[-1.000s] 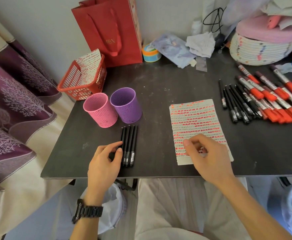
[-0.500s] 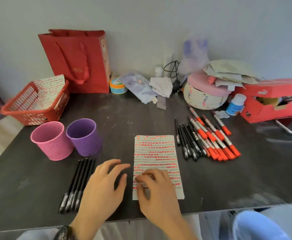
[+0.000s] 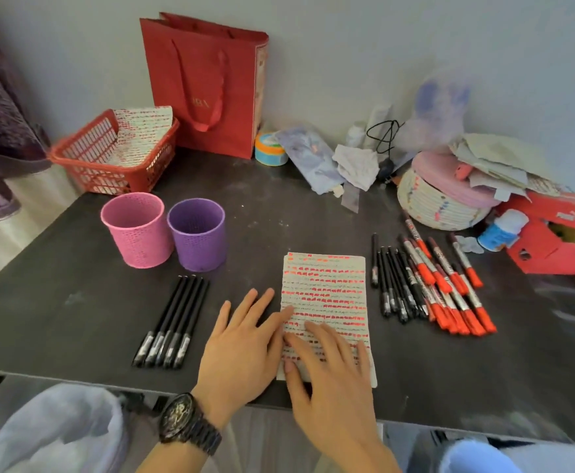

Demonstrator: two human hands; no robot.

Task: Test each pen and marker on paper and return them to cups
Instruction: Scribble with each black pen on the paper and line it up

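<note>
A sheet of paper (image 3: 325,295) covered in red and dark test marks lies on the dark table (image 3: 74,302). My right hand (image 3: 330,367) lies flat on its lower part, fingers spread. My left hand (image 3: 245,339) rests flat beside it, fingertips touching the paper's left edge. Several black pens (image 3: 173,322) lie in a row left of my hands. A pink cup (image 3: 137,230) and a purple cup (image 3: 197,238) stand behind them. More black pens (image 3: 393,285) and red-capped markers (image 3: 449,288) lie right of the paper.
A red basket (image 3: 108,158) with a marked sheet sits at the back left, a red gift bag (image 3: 207,87) behind the cups. A woven basket (image 3: 439,199), a red box (image 3: 559,233) and clutter fill the back right. Bags hang below the table's front edge.
My left hand left the row of black pens and moved right to the paper's edge. My right hand opened flat on the paper. The camera view rose and shifted.
</note>
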